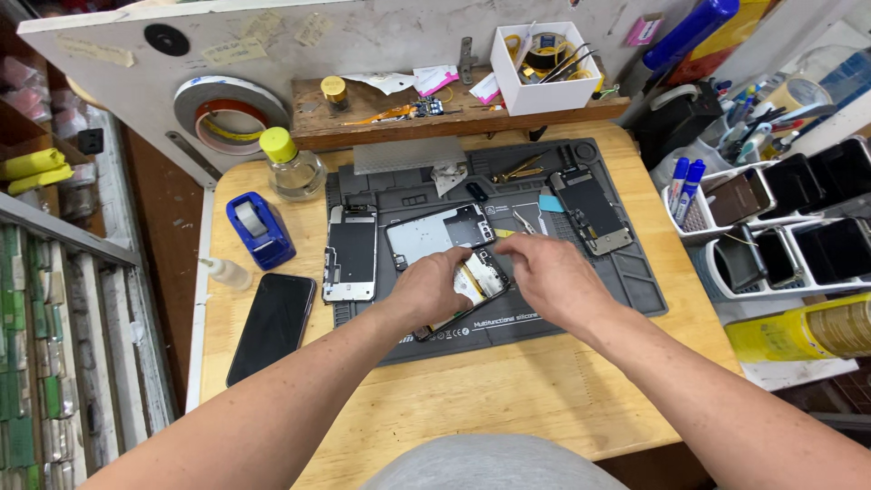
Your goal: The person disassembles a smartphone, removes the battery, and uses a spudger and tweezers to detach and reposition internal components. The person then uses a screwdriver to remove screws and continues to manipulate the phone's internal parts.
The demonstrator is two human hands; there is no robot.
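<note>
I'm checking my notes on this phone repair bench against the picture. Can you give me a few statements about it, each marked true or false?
1. Both hands, the left hand and right hand, are on the opened phone. True.
2. The opened phone lies on bare wood. False: it lies on the grey silicone mat.
3. A blue tape dispenser stands left of the mat. True.
4. The glass bottle has a red cap. False: its cap is yellow.
5. The dark phone at left lies on the mat. False: it lies on the wooden table.
</note>
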